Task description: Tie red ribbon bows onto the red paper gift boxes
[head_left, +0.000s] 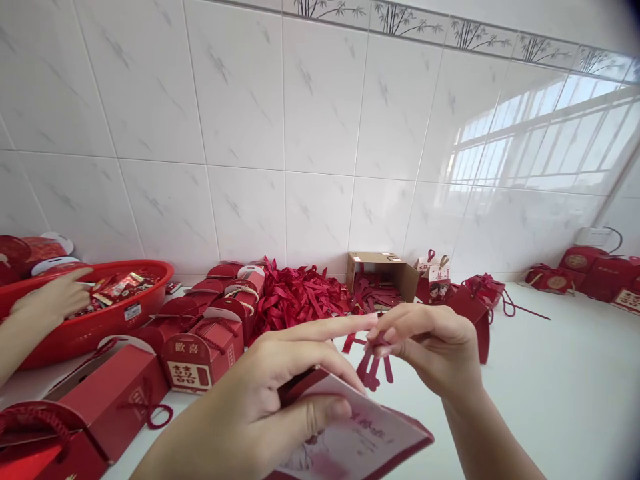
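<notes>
My left hand [250, 400] is closed on a white and pink printed gift box [370, 440] with dark red edges, thumb on the printed face and index finger stretched toward my other hand. That box is tilted low in the middle of the view. Just above it, my right hand [435, 340] pinches a dark red cut-out tag [373, 373] between thumb and fingertips. The tag hangs down beside the box, and its top is hidden by my fingers. Behind both hands lies a heap of crimson ribbons [300, 297].
At the left, another person's hand [55, 297] reaches into a red basin [120, 319] of wrapped sweets. Red gift boxes [203, 350] with cord handles crowd the left side. An open cardboard box [407, 277] holds dark red tags. More red boxes [610, 273] stand far right along the tiled wall.
</notes>
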